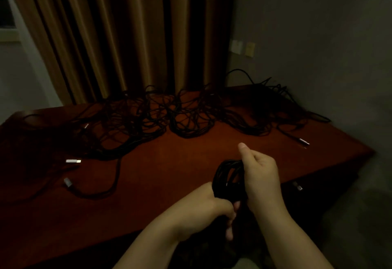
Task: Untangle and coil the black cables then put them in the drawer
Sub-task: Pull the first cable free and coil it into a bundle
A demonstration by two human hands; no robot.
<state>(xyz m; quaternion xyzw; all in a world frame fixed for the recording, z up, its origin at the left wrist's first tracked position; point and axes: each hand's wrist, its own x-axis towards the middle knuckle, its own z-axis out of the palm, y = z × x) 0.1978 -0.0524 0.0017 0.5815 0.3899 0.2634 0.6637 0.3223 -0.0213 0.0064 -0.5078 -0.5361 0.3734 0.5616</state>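
**Holding a coiled cable over the front edge of the surface**

Gripping a small black coil with both hands, I have it upright just above the near edge of the reddish-brown surface. My right hand wraps the coil's right side, fingers curled round the loops and the thumb sticking up above them. My left hand clasps the bottom of the coil from the left, its fingers closed on the strands there.

The rest of the black cables lie well apart from my hands, a loose tangle spread across the far half of the surface from the left edge to the right corner. A few loops at the right end rise against the grey wall. Silver plugs show here and there: two near the left front, one at the right edge. One strand curves forward from the tangle to the lower of the left plugs.

Behind the surface hangs a tan curtain. On the dark front face below the right edge a small metal fitting glints; I cannot tell what it belongs to.
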